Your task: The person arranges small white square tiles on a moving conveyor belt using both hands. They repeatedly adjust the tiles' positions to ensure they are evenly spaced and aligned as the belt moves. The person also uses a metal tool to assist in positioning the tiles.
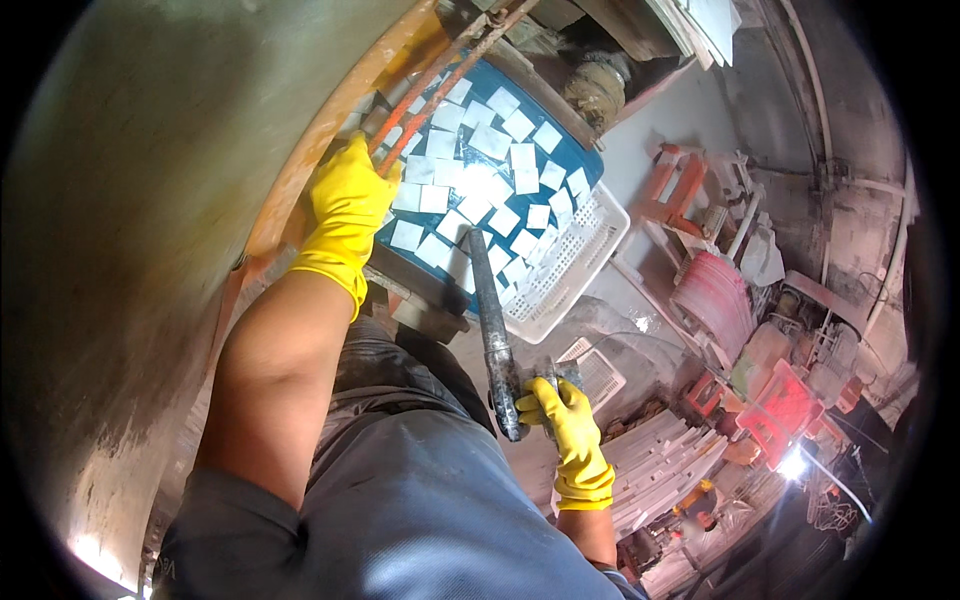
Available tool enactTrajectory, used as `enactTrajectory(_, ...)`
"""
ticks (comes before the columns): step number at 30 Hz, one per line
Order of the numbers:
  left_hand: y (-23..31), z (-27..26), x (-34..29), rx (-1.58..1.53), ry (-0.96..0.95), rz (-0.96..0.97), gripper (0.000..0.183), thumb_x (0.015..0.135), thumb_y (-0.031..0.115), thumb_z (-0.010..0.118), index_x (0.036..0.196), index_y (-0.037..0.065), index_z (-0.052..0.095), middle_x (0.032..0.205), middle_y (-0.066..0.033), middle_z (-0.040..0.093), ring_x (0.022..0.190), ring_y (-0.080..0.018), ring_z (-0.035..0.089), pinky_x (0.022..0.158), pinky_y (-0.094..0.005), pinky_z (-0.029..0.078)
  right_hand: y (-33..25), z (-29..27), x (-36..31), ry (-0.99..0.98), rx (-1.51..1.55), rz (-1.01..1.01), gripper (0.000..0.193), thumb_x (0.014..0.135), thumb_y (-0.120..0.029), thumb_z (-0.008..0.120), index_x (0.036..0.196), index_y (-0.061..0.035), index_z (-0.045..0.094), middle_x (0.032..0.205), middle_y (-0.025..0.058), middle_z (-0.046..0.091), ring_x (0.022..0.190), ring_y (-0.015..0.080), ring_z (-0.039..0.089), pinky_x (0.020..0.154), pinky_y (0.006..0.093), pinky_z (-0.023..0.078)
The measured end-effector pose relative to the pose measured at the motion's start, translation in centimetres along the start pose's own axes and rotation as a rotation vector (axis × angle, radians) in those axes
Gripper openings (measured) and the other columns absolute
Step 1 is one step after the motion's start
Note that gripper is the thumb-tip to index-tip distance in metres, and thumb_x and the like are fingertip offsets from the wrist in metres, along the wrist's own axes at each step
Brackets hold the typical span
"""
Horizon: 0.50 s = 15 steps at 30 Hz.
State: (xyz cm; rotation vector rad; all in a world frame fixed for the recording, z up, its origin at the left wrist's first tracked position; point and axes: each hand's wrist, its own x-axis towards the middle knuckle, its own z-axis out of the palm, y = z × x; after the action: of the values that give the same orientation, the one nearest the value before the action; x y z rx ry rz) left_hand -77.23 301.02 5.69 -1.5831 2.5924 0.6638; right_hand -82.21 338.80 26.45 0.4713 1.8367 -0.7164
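My left hand (352, 190), in a yellow rubber glove, is closed around the lower end of a worn red-orange metal bar (432, 100). Beyond it, many white square pieces (491, 141) lie scattered on a wet blue surface (572, 150), a few overlapping. My right hand (565, 425), also gloved in yellow, is curled round a small grey piece (566, 372) whose kind I cannot make out. Its fingertips are beside the lower end of a dark metal pipe (490, 310), which reaches up over the edge of the blue surface.
A white perforated plastic basket (602, 243) sits against the blue surface's right side. Further right are a red stool (672, 190), a pink-and-white round tub (712, 300), stacked pale strips (660, 465) and a red crate (782, 412). A large curved wall (150, 200) rises at left.
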Motion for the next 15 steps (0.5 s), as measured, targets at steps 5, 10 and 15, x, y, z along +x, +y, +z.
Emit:
enactTrajectory(5, -0.4, 0.3, 0.2, -0.028, 0.013, 0.009, 0.065, 0.084, 0.048, 0.082, 0.132, 0.006, 0.067, 0.117, -0.0204, 0.077, 0.11, -0.0401, 0.074, 0.093, -0.0477, 0.058, 2.3, 0.9, -0.3, -0.025, 0.135, -0.001, 0.047, 0.102, -0.038, 0.075, 0.117, 0.0056, 0.067, 0.099, 0.0164, 0.079, 0.082, 0.0243, 0.074, 0.078, 0.0348, 0.058)
enactTrajectory(10, -1.0, 0.7, 0.5, -0.061, 0.014, 0.06, 0.063, 0.084, 0.047, 0.082, 0.129, 0.006, 0.067, 0.116, -0.0221, 0.077, 0.108, -0.0425, 0.074, 0.091, -0.0498, 0.059, 4.7, 2.8, -1.1, -0.008, 0.144, 0.01, 0.044, 0.103, -0.036, 0.073, 0.12, 0.0045, 0.069, 0.099, 0.0153, 0.078, 0.086, 0.0238, 0.073, 0.082, 0.0358, 0.058)
enactTrajectory(15, -0.9, 1.3, 0.5, -0.027, 0.045, 0.048, 0.061, 0.084, 0.048, 0.082, 0.126, 0.005, 0.068, 0.115, -0.0231, 0.077, 0.107, -0.0436, 0.074, 0.091, -0.0503, 0.059, 8.4, 4.3, -1.4, -0.007, 0.208, 0.012, 0.044, 0.1, -0.034, 0.078, 0.121, 0.0039, 0.071, 0.098, 0.0129, 0.078, 0.084, 0.02, 0.072, 0.078, 0.0343, 0.058)
